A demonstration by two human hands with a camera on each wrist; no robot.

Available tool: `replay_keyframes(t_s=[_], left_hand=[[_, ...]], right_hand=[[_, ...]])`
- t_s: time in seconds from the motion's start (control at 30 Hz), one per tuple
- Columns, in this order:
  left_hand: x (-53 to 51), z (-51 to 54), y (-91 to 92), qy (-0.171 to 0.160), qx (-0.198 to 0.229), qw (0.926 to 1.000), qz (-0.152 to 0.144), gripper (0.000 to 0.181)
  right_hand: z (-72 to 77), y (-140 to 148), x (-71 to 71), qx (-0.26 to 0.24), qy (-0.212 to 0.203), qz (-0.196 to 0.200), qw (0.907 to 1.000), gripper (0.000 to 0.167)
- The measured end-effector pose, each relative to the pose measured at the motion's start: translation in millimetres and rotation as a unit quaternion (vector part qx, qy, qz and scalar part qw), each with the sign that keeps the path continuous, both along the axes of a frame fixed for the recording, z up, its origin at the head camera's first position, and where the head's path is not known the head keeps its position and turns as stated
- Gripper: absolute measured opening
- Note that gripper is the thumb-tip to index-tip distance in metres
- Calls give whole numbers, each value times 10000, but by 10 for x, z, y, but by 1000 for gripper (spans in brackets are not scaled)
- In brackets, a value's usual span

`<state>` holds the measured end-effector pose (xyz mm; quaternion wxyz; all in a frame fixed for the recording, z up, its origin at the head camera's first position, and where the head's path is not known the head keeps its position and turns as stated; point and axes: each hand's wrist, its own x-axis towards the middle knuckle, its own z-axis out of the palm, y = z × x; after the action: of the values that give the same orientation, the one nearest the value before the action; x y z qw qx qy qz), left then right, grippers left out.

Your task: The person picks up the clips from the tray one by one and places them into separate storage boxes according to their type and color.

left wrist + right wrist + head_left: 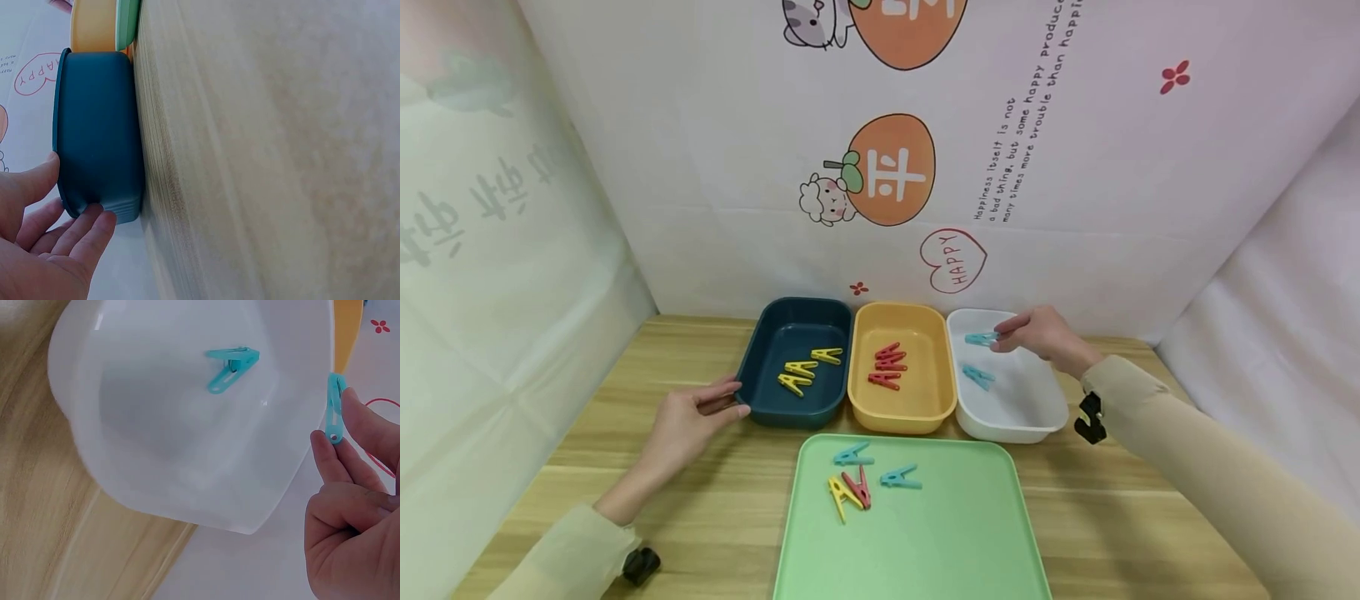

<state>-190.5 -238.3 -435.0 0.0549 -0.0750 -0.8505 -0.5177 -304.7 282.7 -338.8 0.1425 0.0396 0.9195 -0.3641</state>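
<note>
Over the white bin (1007, 408), my right hand (1047, 337) pinches a light-blue clothespin (334, 412) between thumb and fingertips. Another light-blue clothespin (234, 365) lies on that bin's floor. My left hand (688, 421) touches the outer left corner of the dark blue bin (100, 119) with thumb and nearly straight fingers. Three yellow clothespins (801, 367) lie inside the dark blue bin. The yellow-orange bin (902, 417) between them holds three red clothespins (889, 364). On the green tray (917, 550) are two light-blue clothespins (898, 477), a yellow one (842, 497) and a red one (859, 487).
The three bins stand side by side on a wooden table (1120, 500), close to a printed white cloth (737, 167) behind. The tray lies just in front of them. More white cloth (1285, 292) hangs at the right side.
</note>
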Motion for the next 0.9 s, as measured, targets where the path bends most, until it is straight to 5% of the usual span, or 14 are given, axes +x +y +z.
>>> replay_keyframes(t_s=[0.9], left_hand=[[0,9,10,-15,-9,10000,-10,47]], right_hand=[[-236,55,-94,60,-135,-285,9995,58]])
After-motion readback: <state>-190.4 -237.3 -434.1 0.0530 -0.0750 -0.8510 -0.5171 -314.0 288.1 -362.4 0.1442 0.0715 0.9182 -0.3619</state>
